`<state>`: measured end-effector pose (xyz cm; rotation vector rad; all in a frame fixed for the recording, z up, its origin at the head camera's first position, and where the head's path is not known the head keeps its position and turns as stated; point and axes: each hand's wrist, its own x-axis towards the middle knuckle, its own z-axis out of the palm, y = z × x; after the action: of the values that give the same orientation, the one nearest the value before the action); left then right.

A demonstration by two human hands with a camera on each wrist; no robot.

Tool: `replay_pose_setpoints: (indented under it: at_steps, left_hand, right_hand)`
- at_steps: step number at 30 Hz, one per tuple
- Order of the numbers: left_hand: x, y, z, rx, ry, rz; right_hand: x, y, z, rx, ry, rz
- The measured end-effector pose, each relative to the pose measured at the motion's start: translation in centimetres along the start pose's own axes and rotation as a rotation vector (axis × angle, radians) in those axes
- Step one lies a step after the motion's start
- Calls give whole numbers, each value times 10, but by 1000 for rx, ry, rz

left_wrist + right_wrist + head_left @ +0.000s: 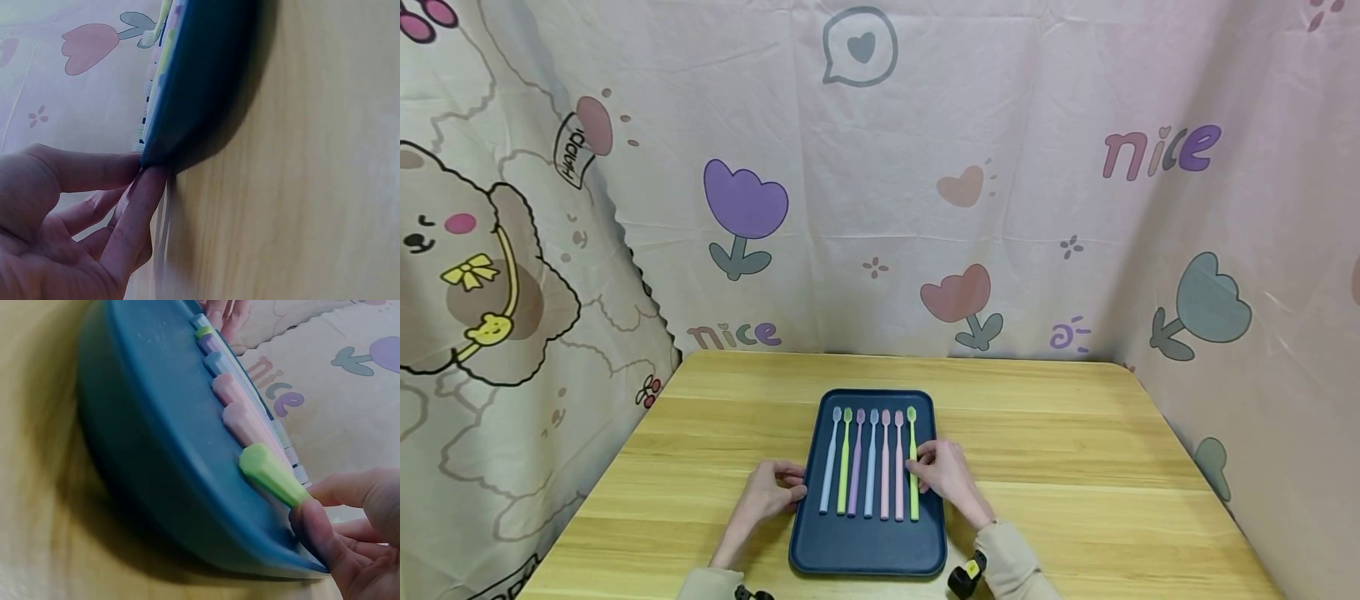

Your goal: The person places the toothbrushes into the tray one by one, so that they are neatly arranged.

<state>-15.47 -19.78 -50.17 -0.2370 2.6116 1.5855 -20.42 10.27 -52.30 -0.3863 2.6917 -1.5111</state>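
A dark blue tray (868,550) lies on the table, holding several toothbrushes in a row, heads pointing away from me. At the right end of the row, my right hand (947,473) pinches a yellow-green toothbrush (913,504) by its handle between thumb and finger. In the right wrist view, its thick handle end (265,467) points out past the fingertips over the tray. My left hand (767,490) grips the tray's left rim, thumb and finger meeting at the edge in the left wrist view. Beside the pinched brush lies a pink toothbrush (899,483).
Leftward along the row come another pink toothbrush (885,483), a blue one (869,483), a purple one (853,483), a green one (843,475) and a light blue one (827,483). The wooden table (1075,467) meets a patterned cloth (865,167) behind.
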Motion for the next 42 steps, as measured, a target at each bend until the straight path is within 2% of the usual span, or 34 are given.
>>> replay_pose_setpoints:
  at_steps: [6,13,19,26,42]
  left_hand:
    - [0,0,0,5,2,-4]
    - [-1,0,-1,7,3,-9]
    - [0,-1,-2,9,3,-5]
    - [0,-1,-1,-3,1,-16]
    - [0,0,0,4,3,-7]
  right_hand:
    - [-1,0,2,-30,16,-25]
    - [-10,-2,0,-33,38,-11]
    - [-11,-1,0,-31,14,-21]
    - [-9,1,2,-24,2,6]
    - [-7,4,0,-13,-18,-18]
